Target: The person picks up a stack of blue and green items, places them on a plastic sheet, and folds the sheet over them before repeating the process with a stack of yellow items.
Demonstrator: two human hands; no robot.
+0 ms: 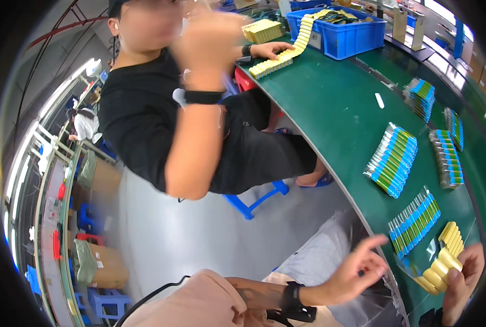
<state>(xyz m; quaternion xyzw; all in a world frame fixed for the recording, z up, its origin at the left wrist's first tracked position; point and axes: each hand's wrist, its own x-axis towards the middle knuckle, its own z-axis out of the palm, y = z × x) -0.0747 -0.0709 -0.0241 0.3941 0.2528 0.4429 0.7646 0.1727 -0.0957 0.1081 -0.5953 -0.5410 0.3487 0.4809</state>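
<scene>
My left hand (354,275), with a black watch on its wrist, hovers by the table's near edge, index finger stretched out and the others loosely curled, holding nothing. At the lower right, my right hand (462,283) pinches a row of glossy yellow rounded pieces (439,271) with the thumb on top. Just beyond it lies another short row of yellow pieces (451,237). A bundle of slim blue-and-green sticks with clear or silvery ends (415,224) lies nearest my left fingertips. What the sticks are, I cannot tell.
More blue-and-green bundles (394,159) lie along the green table (330,114). A co-worker sits across, one hand (274,50) on a yellow strip (303,37) that runs to a blue bin (338,39); the raised other hand (213,49) is blurred. A blue stool (248,210) stands below.
</scene>
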